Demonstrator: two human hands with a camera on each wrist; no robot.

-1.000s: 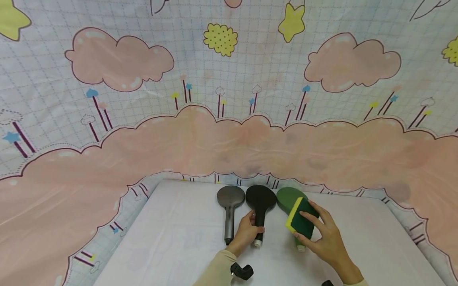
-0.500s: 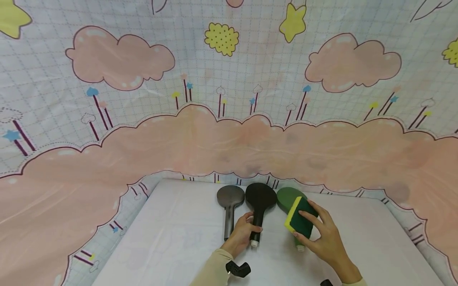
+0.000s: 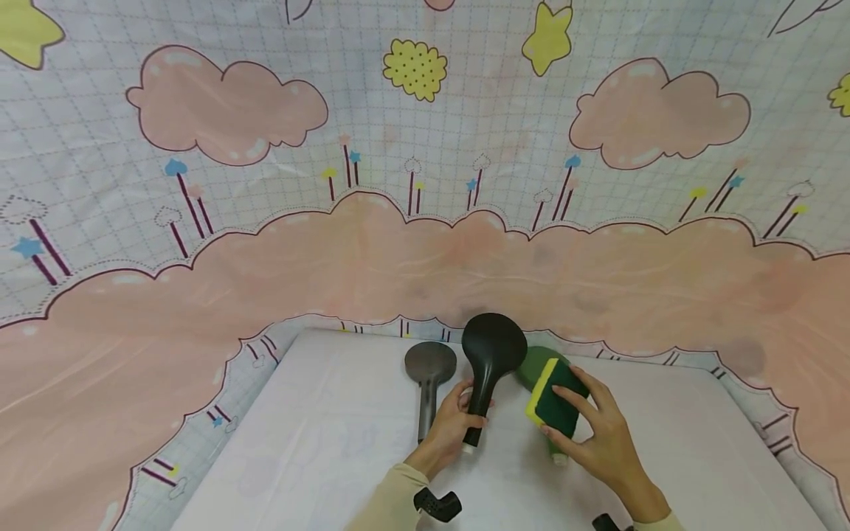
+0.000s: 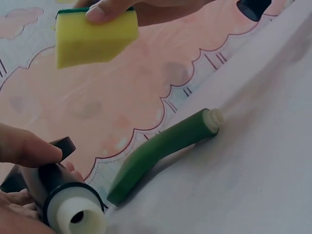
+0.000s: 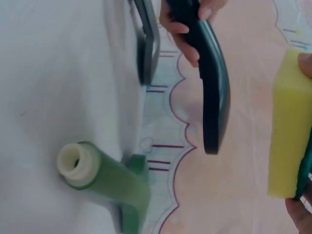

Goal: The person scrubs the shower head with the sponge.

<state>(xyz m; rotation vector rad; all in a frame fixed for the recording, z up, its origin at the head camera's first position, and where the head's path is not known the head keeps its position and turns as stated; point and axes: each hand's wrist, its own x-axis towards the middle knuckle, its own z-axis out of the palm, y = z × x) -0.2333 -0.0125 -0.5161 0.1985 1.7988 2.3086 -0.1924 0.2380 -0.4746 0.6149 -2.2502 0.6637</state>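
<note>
Black shower head is up off the table, between grey shower head and green shower head. Left hand curled round its handle. Probably light, stiff, slick; mid-handle's the grip. Right hand pinches the soft sponge by its edges.

Left hand grips black handle; right hand pinches yellow-green sponge; green handle on white table.

Even light fills the head view; both wrist views are dimmer and softer. A glint runs along the black shower head beyond the left hand, and a soft-edged shadow lies under the green shower head, below the right hand.
</note>
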